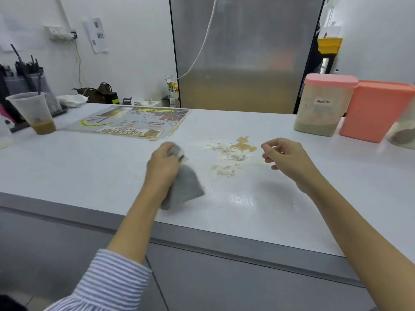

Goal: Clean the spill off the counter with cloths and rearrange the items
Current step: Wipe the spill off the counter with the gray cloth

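Note:
My left hand (162, 165) grips a grey cloth (184, 189) that hangs from its fist, just above the white counter (94, 176). To the right of the cloth lies the spill (231, 153): pale powder clumps mixed with a brown liquid puddle. My right hand (284, 157) hovers just right of the spill with loosely curled fingers and holds nothing. A wet sheen shows on the counter in front of the spill.
A laminated menu sheet (134, 124) lies flat at the back left beside a plastic cup (33, 112) with brown liquid. At the back right stand a pink-lidded "mocha" container (323, 104) and a coral box (377, 110). A steel fridge (242, 52) rises behind the counter.

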The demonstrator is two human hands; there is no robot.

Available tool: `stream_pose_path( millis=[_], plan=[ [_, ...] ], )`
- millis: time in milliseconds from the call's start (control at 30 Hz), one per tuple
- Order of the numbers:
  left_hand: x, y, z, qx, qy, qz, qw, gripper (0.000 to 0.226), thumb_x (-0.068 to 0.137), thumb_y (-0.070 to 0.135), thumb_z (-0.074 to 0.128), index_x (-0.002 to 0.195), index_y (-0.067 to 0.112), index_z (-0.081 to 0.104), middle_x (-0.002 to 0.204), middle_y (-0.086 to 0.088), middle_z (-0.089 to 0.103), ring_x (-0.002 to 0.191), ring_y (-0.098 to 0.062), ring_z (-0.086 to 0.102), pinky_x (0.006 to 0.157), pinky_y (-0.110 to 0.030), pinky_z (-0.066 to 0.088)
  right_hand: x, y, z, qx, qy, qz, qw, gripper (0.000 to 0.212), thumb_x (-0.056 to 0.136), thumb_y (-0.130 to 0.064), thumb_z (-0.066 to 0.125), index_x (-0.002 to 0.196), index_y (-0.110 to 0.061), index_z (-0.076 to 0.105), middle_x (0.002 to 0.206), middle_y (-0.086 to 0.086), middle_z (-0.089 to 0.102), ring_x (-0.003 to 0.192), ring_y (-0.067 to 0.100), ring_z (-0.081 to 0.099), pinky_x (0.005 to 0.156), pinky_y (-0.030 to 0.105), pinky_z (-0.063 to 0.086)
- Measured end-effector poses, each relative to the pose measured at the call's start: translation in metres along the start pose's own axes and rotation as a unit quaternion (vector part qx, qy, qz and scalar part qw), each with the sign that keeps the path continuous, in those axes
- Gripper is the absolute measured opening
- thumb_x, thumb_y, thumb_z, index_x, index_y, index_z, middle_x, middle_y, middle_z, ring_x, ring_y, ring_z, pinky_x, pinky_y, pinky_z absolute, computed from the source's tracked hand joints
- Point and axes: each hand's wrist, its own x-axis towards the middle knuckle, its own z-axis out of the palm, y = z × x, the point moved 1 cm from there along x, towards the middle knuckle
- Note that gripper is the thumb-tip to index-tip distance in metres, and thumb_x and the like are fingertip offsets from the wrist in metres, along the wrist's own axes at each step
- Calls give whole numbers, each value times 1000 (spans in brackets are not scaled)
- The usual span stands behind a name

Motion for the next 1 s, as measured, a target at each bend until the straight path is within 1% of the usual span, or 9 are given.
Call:
stream_pose_path(
  millis=[133, 367, 433, 533, 633, 733, 833, 900, 1000],
  plan=[
    [-26, -22, 5, 229, 3, 21, 973, 40, 92, 2, 32, 130, 7, 45, 147, -18, 28, 128, -36, 34, 100, -35, 31, 1, 7, 8, -7, -18, 2, 1000, 14, 93, -26, 54, 98, -18, 64, 86, 3, 66, 87, 19, 64, 87, 42, 51],
    [-65, 16, 95, 243, -27, -30, 969, 59, 88, 1, 34, 145, 2, 16, 153, -23, -11, 140, -39, 3, 114, -37, 10, 6, 10, 8, -42, 31, -17, 998, 19, 93, -26, 51, 102, -16, 64, 91, 5, 65, 88, 19, 59, 76, 30, 47],
    [-57, 28, 128, 203, -76, -26, 976, 53, 85, 0, 37, 138, -1, 28, 152, -26, 1, 138, -41, 11, 114, -39, 16, 5, 8, 7, -46, 58, -26, 997, 19, 93, -23, 49, 103, -15, 63, 89, 4, 65, 85, 18, 58, 73, 25, 40],
    [-44, 43, 151, 58, -82, -4, 995, 23, 79, -5, 38, 98, 0, 49, 126, -18, 42, 112, -36, 44, 91, -35, 40, -1, 8, 4, -45, 84, -30, 995, 18, 94, -20, 49, 104, -14, 62, 88, 1, 63, 82, 15, 55, 73, 22, 37],
    [-34, 48, 126, -5, -41, 22, 999, 22, 79, -8, 37, 91, 2, 53, 112, -13, 53, 93, -23, 49, 73, -20, 34, -4, 10, -1, -36, 93, -34, 994, 17, 94, -19, 49, 104, -14, 62, 87, 1, 63, 82, 16, 56, 70, 23, 38],
    [-13, 40, 64, -39, 4, 51, 998, 21, 79, 4, 44, 91, 8, 60, 99, -3, 60, 91, -22, 56, 73, -20, 37, -3, 8, 1, -30, 74, -39, 996, 18, 94, -20, 48, 105, -14, 62, 89, 2, 65, 82, 15, 57, 64, 16, 41],
    [10, 2, 2, 30, 25, 5, 999, 26, 87, 15, 48, 110, 22, 56, 104, 5, 57, 100, -16, 53, 87, -26, 41, -4, 8, 8, -34, 43, -46, 997, 19, 95, -22, 49, 106, -14, 61, 89, 1, 64, 77, 10, 56, 63, 13, 40],
    [18, -27, -16, 136, 8, -1, 991, 42, 83, 17, 48, 125, 15, 48, 111, 1, 57, 104, -18, 51, 95, -33, 38, -3, 9, 10, -39, 32, -47, 998, 19, 95, -22, 49, 106, -14, 61, 86, 0, 63, 73, 3, 55, 62, 13, 40],
    [19, -36, 9, 247, 11, 59, 967, 27, 87, 6, 44, 113, 7, 53, 116, -11, 58, 109, -29, 52, 92, -35, 38, -2, 7, 13, -43, 16, -47, 998, 19, 95, -22, 49, 107, -13, 61, 85, 0, 62, 75, 9, 55, 61, 14, 40]
  ],
)
